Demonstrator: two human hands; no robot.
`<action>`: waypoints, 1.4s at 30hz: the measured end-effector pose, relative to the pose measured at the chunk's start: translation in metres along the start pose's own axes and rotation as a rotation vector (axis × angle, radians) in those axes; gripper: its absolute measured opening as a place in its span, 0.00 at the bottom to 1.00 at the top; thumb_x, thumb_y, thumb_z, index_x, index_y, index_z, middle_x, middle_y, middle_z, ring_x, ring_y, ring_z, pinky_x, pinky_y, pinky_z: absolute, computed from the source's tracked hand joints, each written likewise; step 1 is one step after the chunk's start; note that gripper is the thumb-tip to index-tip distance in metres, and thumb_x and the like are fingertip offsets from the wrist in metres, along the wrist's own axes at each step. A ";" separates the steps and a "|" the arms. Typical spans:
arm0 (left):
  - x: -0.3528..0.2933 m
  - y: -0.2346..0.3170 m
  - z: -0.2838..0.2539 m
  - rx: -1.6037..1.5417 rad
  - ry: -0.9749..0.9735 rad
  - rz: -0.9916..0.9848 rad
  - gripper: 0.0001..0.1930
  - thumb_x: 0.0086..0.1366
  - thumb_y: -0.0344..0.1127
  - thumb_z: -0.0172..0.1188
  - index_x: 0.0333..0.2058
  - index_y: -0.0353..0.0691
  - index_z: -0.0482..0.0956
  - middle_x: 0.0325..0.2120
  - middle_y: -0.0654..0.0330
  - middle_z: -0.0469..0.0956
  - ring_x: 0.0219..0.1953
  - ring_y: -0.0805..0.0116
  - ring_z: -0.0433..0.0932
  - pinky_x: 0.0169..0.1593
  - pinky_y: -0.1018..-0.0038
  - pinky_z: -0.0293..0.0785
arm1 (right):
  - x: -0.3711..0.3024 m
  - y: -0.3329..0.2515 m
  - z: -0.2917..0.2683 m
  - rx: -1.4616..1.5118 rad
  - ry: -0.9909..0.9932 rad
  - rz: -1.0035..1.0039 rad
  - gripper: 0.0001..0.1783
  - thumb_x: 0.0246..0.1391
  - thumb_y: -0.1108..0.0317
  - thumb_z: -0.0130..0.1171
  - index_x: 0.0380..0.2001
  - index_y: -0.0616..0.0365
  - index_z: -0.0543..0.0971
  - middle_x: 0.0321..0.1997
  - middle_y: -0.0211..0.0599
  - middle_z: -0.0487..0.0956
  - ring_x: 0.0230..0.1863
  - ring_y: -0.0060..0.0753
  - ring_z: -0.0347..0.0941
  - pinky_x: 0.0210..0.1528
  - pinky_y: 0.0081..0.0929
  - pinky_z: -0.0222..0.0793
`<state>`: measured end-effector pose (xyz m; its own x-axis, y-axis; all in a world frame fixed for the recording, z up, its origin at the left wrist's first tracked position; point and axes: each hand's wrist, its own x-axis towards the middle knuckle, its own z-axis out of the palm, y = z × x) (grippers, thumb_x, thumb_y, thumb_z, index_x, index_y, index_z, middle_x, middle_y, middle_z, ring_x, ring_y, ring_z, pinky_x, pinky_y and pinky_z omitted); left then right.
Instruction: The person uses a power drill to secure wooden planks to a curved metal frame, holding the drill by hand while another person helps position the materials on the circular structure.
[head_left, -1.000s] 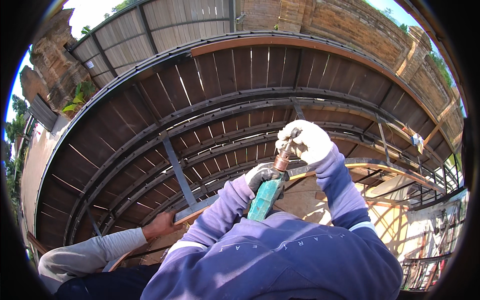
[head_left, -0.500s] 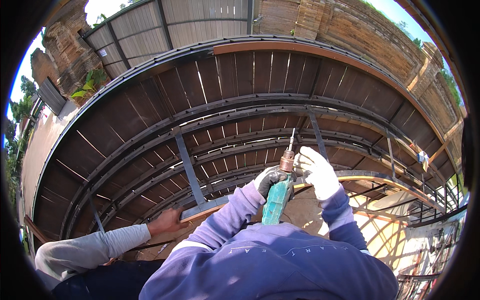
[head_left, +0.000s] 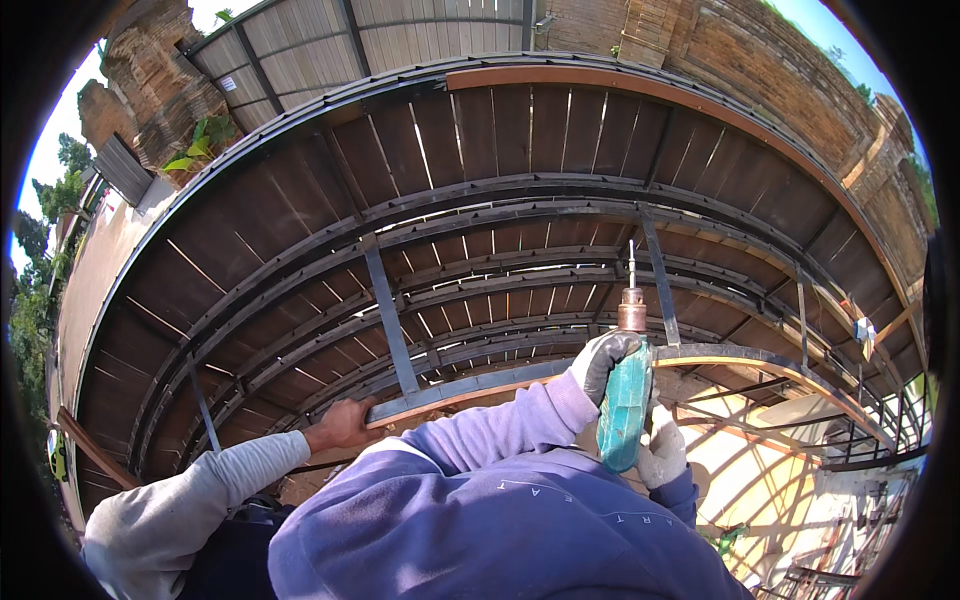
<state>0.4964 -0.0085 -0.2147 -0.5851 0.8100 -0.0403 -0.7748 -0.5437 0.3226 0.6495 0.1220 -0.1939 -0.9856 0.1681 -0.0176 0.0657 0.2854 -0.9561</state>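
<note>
The left hand [head_left: 607,362], in a pale glove with a dark palm, wraps closely around the teal drill [head_left: 622,410] just behind its brown chuck [head_left: 632,312]. The right hand [head_left: 661,452], in a whitish glove, sits against the right flank of the drill near its back end, on the person's side of the curved rail [head_left: 470,393]; its fingers are partly hidden, so how far they close cannot be told. The drill lies across the line of the rail, long axis nearly square to it, with the bit [head_left: 632,265] pointing away from the person, beyond the rail. Just right of the bit, a grey strut [head_left: 660,285] runs outward from the rail; a second strut [head_left: 390,315] meets it farther left, leaving open room between the two. A co-worker's hand [head_left: 343,423] grips the rail's left end. Dark planks [head_left: 550,130] spread beyond the rail.
</note>
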 end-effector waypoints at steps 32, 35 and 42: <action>0.059 0.429 0.004 2.752 1.006 0.798 0.40 0.53 0.58 0.72 0.60 0.43 0.73 0.61 0.52 0.69 0.67 0.51 0.64 0.70 0.51 0.57 | 0.122 -0.053 0.060 1.167 0.112 -0.362 0.49 0.52 0.63 0.72 0.72 0.59 0.57 0.61 0.55 0.73 0.47 0.54 0.80 0.43 0.46 0.83; 0.089 0.458 0.022 3.015 0.923 0.744 0.45 0.51 0.59 0.74 0.64 0.46 0.69 0.65 0.51 0.65 0.70 0.49 0.59 0.71 0.49 0.54 | 0.120 -0.041 0.061 1.174 0.139 -0.390 0.47 0.55 0.69 0.69 0.73 0.61 0.56 0.65 0.55 0.71 0.52 0.56 0.80 0.51 0.46 0.82; 0.136 0.487 0.044 3.035 0.971 0.007 0.51 0.51 0.50 0.75 0.70 0.41 0.60 0.58 0.44 0.75 0.57 0.48 0.78 0.60 0.60 0.76 | 0.104 -0.047 0.057 0.973 0.093 -0.268 0.52 0.44 0.80 0.66 0.74 0.60 0.56 0.68 0.42 0.71 0.50 0.29 0.76 0.49 0.26 0.75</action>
<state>0.0504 -0.1536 -0.0212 -0.9216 0.3481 0.1716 0.2806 0.9031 -0.3251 0.5351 0.0720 -0.1672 -0.9305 0.2961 0.2155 -0.3520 -0.5609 -0.7494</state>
